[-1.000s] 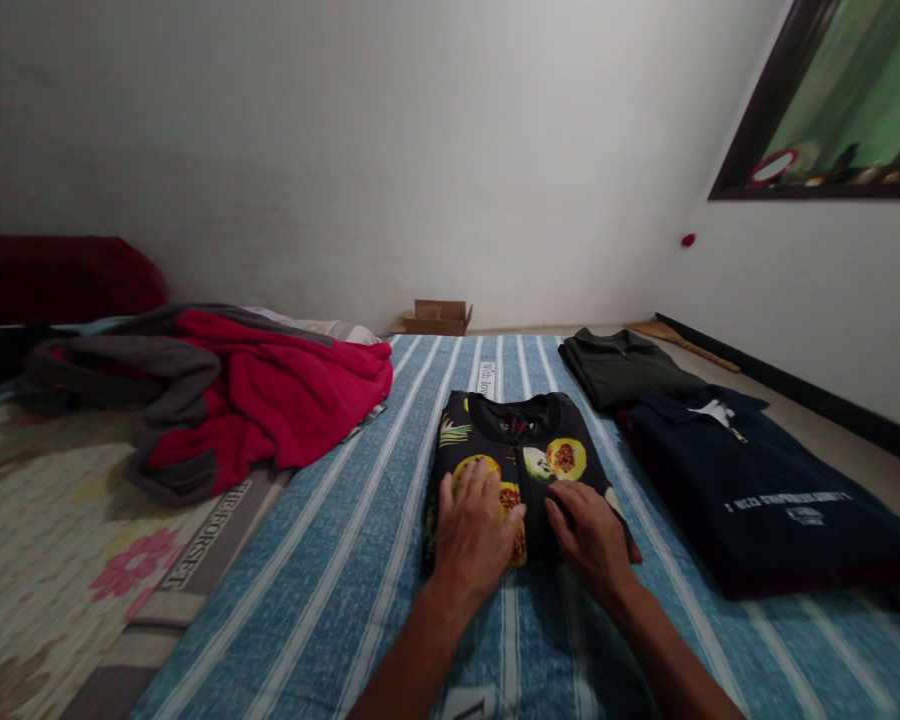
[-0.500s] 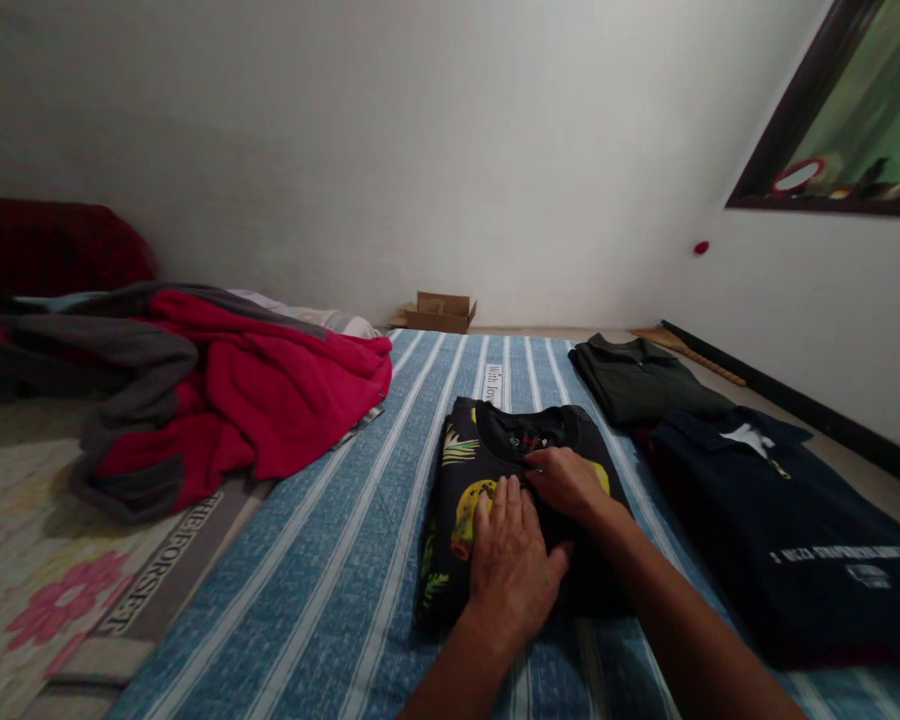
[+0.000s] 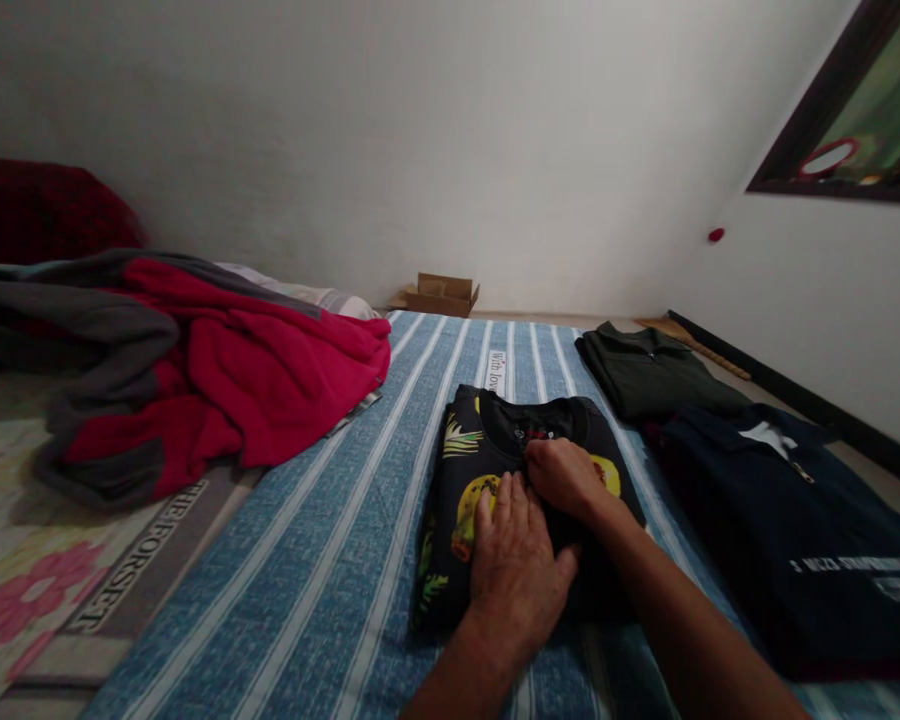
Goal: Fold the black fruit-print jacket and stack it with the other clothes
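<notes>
A folded black shirt with yellow and green prints (image 3: 450, 480) lies on the blue striped sheet (image 3: 330, 540), its neckline facing away from me. My left hand (image 3: 516, 560) rests flat on its front, fingers stretched out. Just below the collar, my right hand (image 3: 562, 475) has its fingers bent together on the black cloth, pinching at the shirt near the neckline. The fingertips of the two hands are close to each other.
Right of the shirt lie a folded navy garment (image 3: 787, 520) and, behind it, a folded dark green one (image 3: 660, 370). A crumpled red and grey garment (image 3: 255, 370) lies to the left. A cardboard box (image 3: 441, 295) stands by the far wall.
The view has shifted slightly. My right hand's fingers are drawn in more tightly near the collar; my left hand stays flat on the shirt.
</notes>
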